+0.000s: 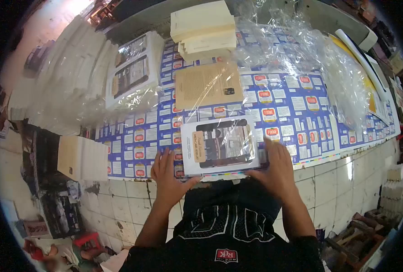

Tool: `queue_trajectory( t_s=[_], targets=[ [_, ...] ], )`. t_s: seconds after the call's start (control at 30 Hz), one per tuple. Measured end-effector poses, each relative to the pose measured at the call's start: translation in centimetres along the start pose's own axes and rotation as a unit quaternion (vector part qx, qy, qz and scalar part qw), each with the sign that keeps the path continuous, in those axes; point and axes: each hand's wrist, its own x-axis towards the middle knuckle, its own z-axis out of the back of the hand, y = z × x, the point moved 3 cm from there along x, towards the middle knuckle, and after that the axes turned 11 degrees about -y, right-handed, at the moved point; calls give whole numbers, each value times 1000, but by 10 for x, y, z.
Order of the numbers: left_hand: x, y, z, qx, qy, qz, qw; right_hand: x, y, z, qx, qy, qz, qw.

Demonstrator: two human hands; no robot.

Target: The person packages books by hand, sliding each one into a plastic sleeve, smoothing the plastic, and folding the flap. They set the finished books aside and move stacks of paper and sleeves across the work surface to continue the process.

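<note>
A white-bordered book (219, 145) with a dark photo cover and a tan label lies near the table's front edge. Glossy clear plastic shines over it. My left hand (169, 176) rests at its left side, fingers spread on the printed sheet and thumb toward the book's lower corner. At the lower right corner is my right hand (276, 170), its fingers apart and its thumb by the book's near edge. Neither hand grips anything. Just behind the book lies a brown printed book or cover (208, 86), also under shiny plastic.
Blue printed sheets (297, 120) cover the table. Cream booklets (203, 27) are stacked at the back, and crumpled clear plastic (297, 50) lies at the back right. Wrapped books (133, 68) and tall pale stacks (70, 68) fill the left. Another cream stack (81, 157) stands at front left.
</note>
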Motion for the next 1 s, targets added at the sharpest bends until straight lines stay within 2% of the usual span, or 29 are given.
queue_trajectory(
  t_s=[0.03,0.1,0.13,0.2,0.23,0.3,0.37,0.4,0.43,0.5,0.57,0.6,0.63,0.67,0.73,0.77,0.83,0.87,0.9,0.97,1.0],
  targets=[
    [4,-1,0,-4,-27,-1,1000,8,-1,-3,-2,-3,19,1000],
    [7,3,-11,4,-34,-33,999,18,-1,-16,-25,2,139,990],
    [8,3,-13,11,-46,-62,997,17,-1,-20,-23,2,144,989],
    [-1,2,-4,22,-59,-54,997,14,-6,-23,2,-23,33,999],
    [1,-2,0,29,-70,-52,996,12,-2,-19,-50,-64,70,994],
    [12,-7,4,28,-99,-55,993,9,-2,-25,3,-67,83,994],
    [26,1,-3,-78,-127,-57,987,13,-3,-37,2,-79,95,992],
    [30,3,-2,-93,-116,-95,984,20,-1,-42,1,-97,102,990],
    [27,6,7,-80,-128,-88,985,21,6,-40,14,-97,116,988],
    [11,9,18,-103,-24,-19,994,0,15,-34,-26,129,83,988],
    [-29,12,31,-216,34,85,972,-38,26,-26,80,166,86,979],
    [-48,8,35,-270,183,171,930,-54,31,-25,160,205,118,958],
    [-67,4,34,-316,327,250,855,-67,36,-25,239,244,148,928],
    [-85,11,18,-317,325,253,854,-76,37,-31,239,248,149,927],
    [-124,16,-29,-516,338,288,732,-102,41,-43,393,411,82,819],
    [-117,-1,-22,-518,335,298,729,-108,42,-36,393,420,81,814],
    [-91,-21,-8,-637,221,504,540,-100,28,-13,412,436,-21,800],
    [-91,-21,-8,-661,201,484,537,-124,-17,-19,492,385,-224,748],
    [-87,-20,0,-666,197,478,538,-137,-53,-25,509,325,-387,697],
    [-81,-21,29,-473,392,364,700,-122,-31,-19,561,205,-412,689],
    [-72,-27,44,-442,417,280,743,-112,-16,-28,560,205,-409,690]
  ],
)
